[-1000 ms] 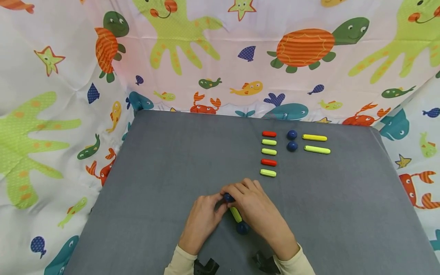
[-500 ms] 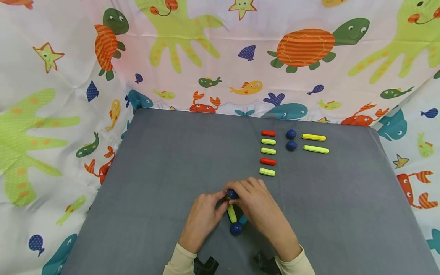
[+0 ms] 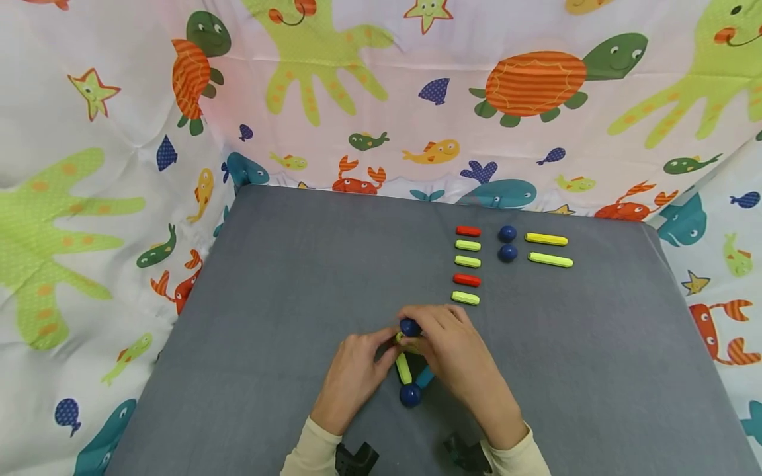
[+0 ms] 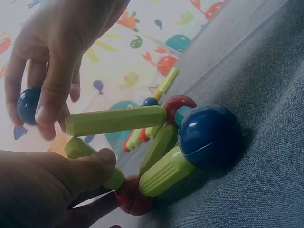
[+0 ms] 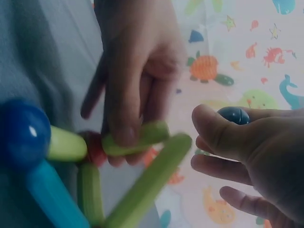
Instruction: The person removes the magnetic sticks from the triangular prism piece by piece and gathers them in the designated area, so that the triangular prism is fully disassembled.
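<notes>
The grey worktop (image 3: 297, 264) carries the whole job: in its far right part lie the spares, with a column of short rods (image 3: 467, 262), two loose blue balls (image 3: 508, 253) and two long rods (image 3: 549, 260) side by side. At its near side, between the two hands, sits the half-built frame (image 4: 166, 173) of rods and balls.

The step in hand looks like closing a corner of that frame: two rods rise from it with bare ends that come close together; whether they touch is unclear. The next move seems to call for holding those ends steady and pressing a ball onto them, one at a time.

The right hand (image 3: 461, 367) pinches a dark blue ball (image 3: 410, 327) between thumb and fingers, its other fingers loosely extended; the ball is apart from the rod ends. The left hand (image 3: 354, 373) pinches the shorter green rod (image 5: 147, 137) near its bare end, while the longer green rod (image 4: 116, 121) beside it is ungripped. Lowest, the seated blue ball (image 3: 410, 395) joins a green rod and a blue rod (image 5: 52, 194).
</notes>
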A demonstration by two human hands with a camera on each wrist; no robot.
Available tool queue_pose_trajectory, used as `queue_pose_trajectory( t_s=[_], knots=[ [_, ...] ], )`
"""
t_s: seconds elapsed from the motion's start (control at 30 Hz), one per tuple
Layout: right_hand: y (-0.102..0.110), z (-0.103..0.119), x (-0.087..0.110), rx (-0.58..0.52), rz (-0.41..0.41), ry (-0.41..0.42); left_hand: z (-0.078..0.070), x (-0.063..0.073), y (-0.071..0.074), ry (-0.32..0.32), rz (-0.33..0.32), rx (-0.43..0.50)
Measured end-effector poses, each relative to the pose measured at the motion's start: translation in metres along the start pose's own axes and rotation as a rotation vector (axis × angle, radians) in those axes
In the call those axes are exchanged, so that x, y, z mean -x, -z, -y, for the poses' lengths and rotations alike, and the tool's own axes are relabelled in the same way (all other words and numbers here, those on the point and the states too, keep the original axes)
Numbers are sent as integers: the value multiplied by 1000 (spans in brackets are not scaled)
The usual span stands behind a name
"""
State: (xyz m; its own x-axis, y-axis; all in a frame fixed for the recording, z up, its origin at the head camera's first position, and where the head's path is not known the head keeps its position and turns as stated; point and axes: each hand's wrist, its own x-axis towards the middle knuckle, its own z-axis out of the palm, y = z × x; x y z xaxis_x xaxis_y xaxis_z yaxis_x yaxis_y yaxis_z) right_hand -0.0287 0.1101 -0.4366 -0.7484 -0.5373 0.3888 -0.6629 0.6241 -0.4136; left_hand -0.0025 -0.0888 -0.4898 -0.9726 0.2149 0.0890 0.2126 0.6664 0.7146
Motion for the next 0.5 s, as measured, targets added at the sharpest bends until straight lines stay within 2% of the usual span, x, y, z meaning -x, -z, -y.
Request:
queue_pose_trajectory(
  t_s=[0.23, 0.5],
  knots=[
    [12, -26, 5, 52, -55, -73, -3, 0, 0, 16, 8, 15],
    [24, -63, 19, 42, -65, -314, -4, 2, -3, 22, -4, 12]
  ],
)
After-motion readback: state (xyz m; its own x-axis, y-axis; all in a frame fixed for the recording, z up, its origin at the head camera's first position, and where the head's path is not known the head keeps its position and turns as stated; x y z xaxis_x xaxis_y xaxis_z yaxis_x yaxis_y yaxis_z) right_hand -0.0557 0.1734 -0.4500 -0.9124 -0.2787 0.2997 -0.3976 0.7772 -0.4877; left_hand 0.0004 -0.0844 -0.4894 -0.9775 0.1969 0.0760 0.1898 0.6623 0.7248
